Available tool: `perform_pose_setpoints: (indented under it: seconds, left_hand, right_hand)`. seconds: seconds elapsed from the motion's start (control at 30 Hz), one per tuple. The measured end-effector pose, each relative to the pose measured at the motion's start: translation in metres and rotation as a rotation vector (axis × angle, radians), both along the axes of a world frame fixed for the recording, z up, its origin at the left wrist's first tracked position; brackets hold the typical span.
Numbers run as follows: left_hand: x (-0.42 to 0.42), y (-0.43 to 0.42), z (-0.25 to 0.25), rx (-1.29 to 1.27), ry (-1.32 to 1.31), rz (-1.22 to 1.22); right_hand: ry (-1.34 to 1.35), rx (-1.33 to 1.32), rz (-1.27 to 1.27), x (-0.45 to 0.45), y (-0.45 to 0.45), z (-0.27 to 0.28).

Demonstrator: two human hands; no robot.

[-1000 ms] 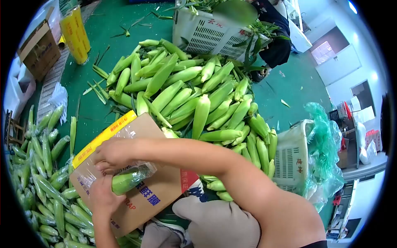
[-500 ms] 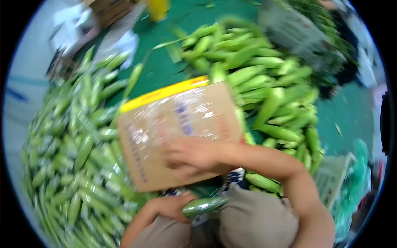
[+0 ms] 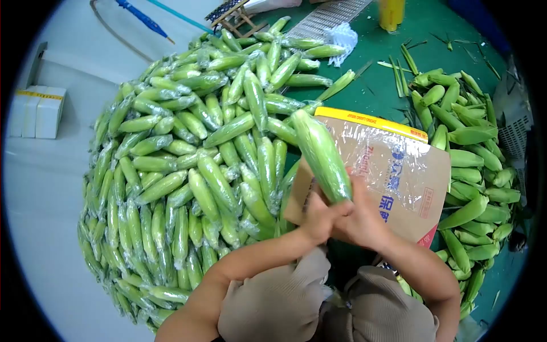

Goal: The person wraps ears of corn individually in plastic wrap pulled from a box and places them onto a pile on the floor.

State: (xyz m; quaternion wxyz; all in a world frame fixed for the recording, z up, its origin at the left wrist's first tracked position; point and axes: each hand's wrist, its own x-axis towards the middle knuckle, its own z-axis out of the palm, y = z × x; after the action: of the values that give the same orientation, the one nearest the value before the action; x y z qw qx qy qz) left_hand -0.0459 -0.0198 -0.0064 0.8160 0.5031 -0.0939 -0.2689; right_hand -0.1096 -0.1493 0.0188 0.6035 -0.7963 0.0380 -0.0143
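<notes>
A green ear of corn (image 3: 322,154) in its husk is held upright at a tilt in front of me, its lower end between both hands. My left hand (image 3: 322,216) is closed round the bottom of it. My right hand (image 3: 362,214) wraps it from the other side, with its fingers partly hidden. Behind the hands lies a cardboard box (image 3: 410,182) with a yellow edge strip and clear film over its top. To the left is a large heap of film-wrapped corn (image 3: 188,165).
Unwrapped corn (image 3: 470,208) is heaped on the green floor at the right. A crate (image 3: 515,131) stands at the right edge, a yellow roll (image 3: 391,14) at the top. White blocks (image 3: 40,113) are at the far left, a blue umbrella-like object (image 3: 142,18) at the upper left.
The view has swung left, bringing the wrapped heap to the middle. My left hand has raised the corn from near my lap, and my right hand has left the box top and joined it.
</notes>
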Motion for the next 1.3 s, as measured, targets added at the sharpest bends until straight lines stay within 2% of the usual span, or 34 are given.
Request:
perform_pose_setpoints:
  seconds: [0.03,0.1,0.13,0.17,0.2,0.27,0.3,0.33,0.37,0.43,0.5,0.53,0.57,0.63,0.67,0.77,0.8,0.83,0.87,0.9,0.93,1.0,1.03,1.07,1.1,1.13,1.17,1.2,1.23,1.3]
  left_hand:
    - [0.025,0.010,-0.014,0.081,-0.084,0.036]
    - [0.080,0.012,0.020,0.040,0.118,0.308]
    - [0.123,0.025,0.025,0.089,0.081,0.415]
    - [0.171,0.037,0.018,0.064,0.022,0.533]
    - [0.225,0.050,0.001,0.127,-0.027,0.576]
    - [0.297,0.096,-0.041,0.422,-0.136,0.649]
    - [0.294,0.103,-0.055,0.545,-0.204,0.678]
    - [0.267,0.095,-0.055,0.544,-0.335,0.647]
    - [0.198,0.049,-0.031,0.532,-0.561,0.686]
    - [0.122,0.030,-0.042,0.795,-0.973,0.185]
    - [0.081,0.012,-0.045,0.752,-1.441,-0.175]
    - [0.060,-0.001,-0.041,0.872,-1.471,-0.297]
    - [0.046,-0.011,-0.037,0.990,-1.498,-0.427]
    - [0.031,-0.015,-0.039,1.032,-1.528,-0.527]
    - [0.024,-0.017,-0.042,1.058,-1.536,-0.581]
    - [0.024,-0.015,-0.043,1.062,-1.489,-0.600]
    - [0.023,-0.017,-0.038,1.086,-1.477,-0.602]
    - [0.024,-0.017,-0.035,1.069,-1.488,-0.586]
    - [0.024,-0.016,-0.036,1.051,-1.496,-0.567]
    - [0.026,-0.015,-0.037,1.026,-1.508,-0.552]
    - [0.026,-0.011,-0.036,1.006,-1.485,-0.534]
    - [0.029,-0.010,-0.038,0.937,-1.450,-0.497]
    - [0.031,-0.005,-0.044,0.895,-1.362,-0.395]
    - [0.036,0.001,-0.052,0.844,-1.276,-0.304]
    - [0.042,0.003,-0.056,0.785,-1.191,-0.214]
    - [0.047,-0.005,-0.042,0.772,-1.411,-0.007]
    - [0.055,-0.019,-0.026,0.695,-1.503,0.071]
    - [0.065,-0.038,-0.010,0.616,-1.585,0.150]
    - [0.073,-0.053,-0.002,0.534,-1.662,0.233]
    - [0.089,-0.067,0.000,0.838,-1.688,-0.140]
  right_hand:
    - [-0.062,-0.104,0.009,0.007,-0.003,0.000]
    - [-0.100,-0.188,0.002,-0.007,-0.016,0.003]
    - [-0.098,-0.232,0.000,-0.021,-0.025,0.001]
    - [-0.215,-0.185,-0.120,-0.032,-0.037,-0.023]
    - [-0.148,-0.175,-0.259,-0.048,-0.049,-0.039]
    - [-0.128,-0.242,-0.568,-0.082,-0.088,-0.067]
    - [-0.179,-0.299,-0.717,-0.099,-0.111,-0.082]
    - [-0.133,-0.284,-0.873,-0.119,-0.136,-0.102]
    - [-0.095,-0.249,-1.028,-0.137,-0.158,-0.114]
    - [-0.025,-0.719,-1.051,-0.162,-0.200,-0.113]
    - [0.154,-0.448,-1.268,-0.180,-0.239,-0.152]
    - [0.360,-0.553,-1.244,-0.187,-0.255,-0.175]
    - [0.367,-0.791,-1.096,-0.190,-0.254,-0.175]
    - [0.492,-1.104,-1.035,-0.191,-0.251,-0.145]
    - [0.450,-1.145,-1.196,-0.202,-0.257,-0.154]
    - [0.707,-0.869,-1.580,-0.211,-0.250,-0.179]
    - [0.814,-0.833,-1.408,-0.217,-0.242,-0.193]
    - [0.909,-0.549,-1.424,-0.214,-0.240,-0.194]
    - [0.888,-0.490,-1.495,-0.212,-0.243,-0.197]
    - [0.600,-0.455,-1.594,-0.218,-0.242,-0.209]
    - [0.280,-0.431,-1.679,-0.217,-0.235,-0.196]
    - [-0.056,-0.417,-1.634,-0.206,-0.234,-0.156]
    - [-0.171,-0.245,-1.460,-0.185,-0.225,-0.114]
    - [-0.109,-0.214,-1.291,-0.165,-0.221,-0.081]
    - [-0.165,-0.450,-1.017,-0.134,-0.218,-0.048]
    - [-0.146,-0.545,-0.776,-0.101,-0.208,-0.019]
    - [-0.111,-0.544,-0.513,-0.071,-0.197,-0.002]
    - [-0.036,-0.686,-0.270,-0.044,-0.188,0.008]
    - [-0.175,-0.733,-0.147,-0.021,-0.181,-0.011]
    - [-0.064,-0.649,0.057,0.011,-0.159,-0.030]
